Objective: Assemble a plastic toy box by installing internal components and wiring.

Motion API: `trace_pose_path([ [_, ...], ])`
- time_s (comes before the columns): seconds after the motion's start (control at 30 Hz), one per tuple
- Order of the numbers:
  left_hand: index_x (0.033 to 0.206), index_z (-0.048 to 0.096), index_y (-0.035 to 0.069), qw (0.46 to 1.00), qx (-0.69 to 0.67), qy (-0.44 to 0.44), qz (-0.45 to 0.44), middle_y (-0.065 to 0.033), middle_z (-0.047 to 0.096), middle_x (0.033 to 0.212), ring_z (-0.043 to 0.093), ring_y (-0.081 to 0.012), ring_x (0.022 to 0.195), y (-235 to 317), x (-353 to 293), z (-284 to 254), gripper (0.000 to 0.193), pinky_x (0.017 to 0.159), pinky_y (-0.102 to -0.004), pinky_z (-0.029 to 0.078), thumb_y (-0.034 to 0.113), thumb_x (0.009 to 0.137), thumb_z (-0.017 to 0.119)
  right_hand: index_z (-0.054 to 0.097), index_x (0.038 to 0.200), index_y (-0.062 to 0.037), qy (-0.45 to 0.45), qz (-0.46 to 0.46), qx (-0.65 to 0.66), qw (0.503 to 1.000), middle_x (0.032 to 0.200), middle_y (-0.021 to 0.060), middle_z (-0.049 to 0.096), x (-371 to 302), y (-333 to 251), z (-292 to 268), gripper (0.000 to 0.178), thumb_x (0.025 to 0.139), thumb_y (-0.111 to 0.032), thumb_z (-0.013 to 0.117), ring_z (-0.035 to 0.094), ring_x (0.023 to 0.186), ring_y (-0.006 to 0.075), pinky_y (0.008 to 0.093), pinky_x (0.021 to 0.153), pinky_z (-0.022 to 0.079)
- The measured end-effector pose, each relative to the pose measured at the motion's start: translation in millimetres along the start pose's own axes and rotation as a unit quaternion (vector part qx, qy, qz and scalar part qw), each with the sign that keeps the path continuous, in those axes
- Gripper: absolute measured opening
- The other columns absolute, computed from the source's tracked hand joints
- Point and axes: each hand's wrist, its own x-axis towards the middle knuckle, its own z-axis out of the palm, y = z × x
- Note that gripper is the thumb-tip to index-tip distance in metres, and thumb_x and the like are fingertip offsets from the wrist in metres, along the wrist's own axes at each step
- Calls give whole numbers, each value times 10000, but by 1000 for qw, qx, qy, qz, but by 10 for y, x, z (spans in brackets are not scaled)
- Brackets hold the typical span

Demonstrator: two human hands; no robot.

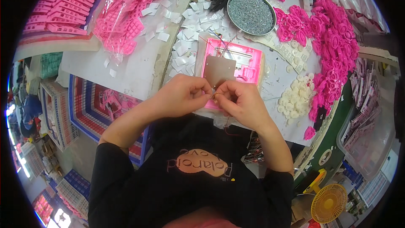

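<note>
My left hand (185, 96) and my right hand (242, 101) meet at the near edge of a pink plastic housing (252, 57). Each hand is closed in a pinch, fingertips nearly touching. Whatever lies between them is too small to make out; a thin red wire (230, 133) hangs below the right hand. Just beyond the fingertips, a flat grey-brown plate (220, 71) covers part of the housing. Several thin wires (222, 50) rise from the housing's far side, where a metal-looking strip shows too. My hands hide the housing's near part.
A round tray of small metal pieces (252, 13) stands beyond the housing. White squares (182, 48) lie to its left, white round parts (296, 95) and heaped pink rings (333, 38) to its right. Bagged pink keypads (120, 21) lie far left; a yellow fan (329, 203) stands lower right.
</note>
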Motion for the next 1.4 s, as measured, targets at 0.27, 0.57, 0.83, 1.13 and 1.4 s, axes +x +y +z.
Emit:
trace_pose_path([
  [0.27, 902, 655, 4, 1000, 9, -3, 10, 53, 501, 605, 424, -12, 552, 34, 12, -3, 56, 505, -225, 329, 57, 894, 671, 655, 864, 5, 4, -10, 0, 1000, 618, 64, 660, -3, 15, 10, 93, 882, -86, 668, 617, 517, 129, 289, 505, 459],
  [0.57, 879, 627, 9, 995, 65, 43, 57, 17, 487, 584, 444, -35, 537, -9, 8, 107, 61, 503, -236, 363, 25, 825, 652, 655, 855, 10, -4, -21, -12, 1000, 619, 73, 662, -10, 12, 8, 95, 871, -81, 680, 618, 514, 133, 291, 500, 457],
  [0.83, 884, 630, 13, 996, 64, 45, 44, 38, 490, 590, 435, -10, 547, 49, -15, 74, 78, 499, -216, 357, 23, 816, 668, 650, 855, 3, -2, -11, 6, 1000, 608, 64, 650, -10, 9, -2, 91, 882, -79, 678, 604, 513, 110, 287, 499, 452],
  [1.13, 897, 640, 14, 999, -26, 19, 3, 32, 511, 599, 440, -25, 544, -11, -6, 68, 53, 508, -224, 355, 53, 875, 670, 643, 963, -12, 88, -110, -158, 977, 722, 74, 662, -34, 49, 72, 117, 877, -75, 691, 654, 609, 140, 304, 543, 479],
  [1.4, 943, 653, -11, 993, -8, 105, 52, 42, 552, 638, 459, 2, 570, 20, -34, 322, 61, 503, -209, 358, 42, 920, 672, 663, 1055, 34, 180, -124, 52, 974, 888, 102, 693, -271, 106, 322, 164, 894, 10, 686, 696, 734, 125, 257, 618, 546],
])
